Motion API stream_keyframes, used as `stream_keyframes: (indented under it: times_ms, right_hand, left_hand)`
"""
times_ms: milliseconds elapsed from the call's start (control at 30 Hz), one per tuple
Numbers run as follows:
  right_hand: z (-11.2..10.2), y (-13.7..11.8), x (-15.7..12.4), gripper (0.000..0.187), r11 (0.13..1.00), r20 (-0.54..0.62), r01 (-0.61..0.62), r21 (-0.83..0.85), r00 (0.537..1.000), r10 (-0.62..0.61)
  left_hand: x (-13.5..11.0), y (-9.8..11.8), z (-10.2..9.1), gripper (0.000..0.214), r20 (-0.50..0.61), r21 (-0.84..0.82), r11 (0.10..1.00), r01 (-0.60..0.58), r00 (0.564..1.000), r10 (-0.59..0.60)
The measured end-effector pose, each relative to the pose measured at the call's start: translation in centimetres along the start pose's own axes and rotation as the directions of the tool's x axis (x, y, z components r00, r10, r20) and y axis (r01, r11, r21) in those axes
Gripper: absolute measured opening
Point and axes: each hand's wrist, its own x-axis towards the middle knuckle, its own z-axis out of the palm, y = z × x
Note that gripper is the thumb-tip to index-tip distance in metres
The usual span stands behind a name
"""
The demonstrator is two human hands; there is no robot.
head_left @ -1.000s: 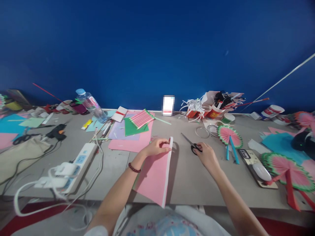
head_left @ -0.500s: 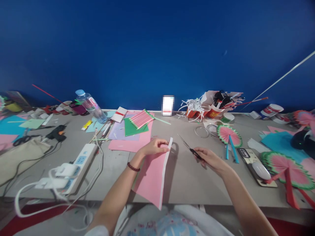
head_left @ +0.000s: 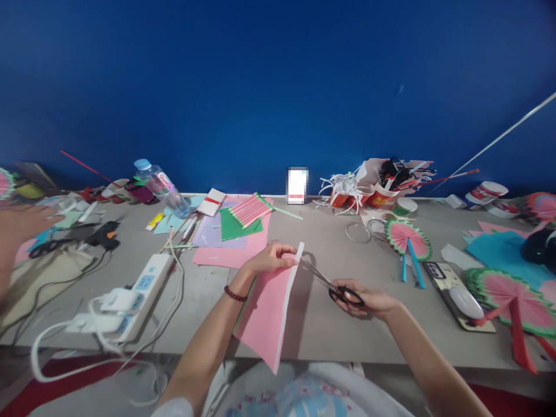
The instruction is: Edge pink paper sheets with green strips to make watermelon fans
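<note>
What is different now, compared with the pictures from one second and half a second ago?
The right hand took hold of the scissors, lifted them off the table and brought them left. Their tips now point at the top of the pink paper. Another person's hand came in at the far left. The left hand still pinches the paper's top, and the things on the table did not move.

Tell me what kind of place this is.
Probably a paper-craft worktable: the left hand holds a pink paper sheet, the right hand black-handled scissors, and pink-and-green pleated paper fans and a black glue gun lie around.
</note>
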Motion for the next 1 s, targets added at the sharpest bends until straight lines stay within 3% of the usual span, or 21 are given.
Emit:
stream_keyframes:
  times_ms: [567,767,1000]
  right_hand:
    - [0.4,0.3,1.0,0.051,0.996,0.042,0.003,0.091,0.999,-0.007]
    - [0.4,0.4,1.2,0.053,0.998,-0.011,0.024,0.058,1.0,-0.023]
    - [-0.1,0.4,1.0,0.054,0.999,-0.095,0.041,-0.036,0.995,-0.044]
  left_hand:
    - [0.0,-0.4,0.1,0.037,0.016,-0.006,0.999,-0.035,0.999,0.035]
    - [0.1,-1.0,0.2,0.038,0.025,-0.03,0.999,-0.039,0.999,0.039]
    - [-0.3,0.6,-0.1,0.037,0.067,0.027,0.999,-0.032,0.997,0.031]
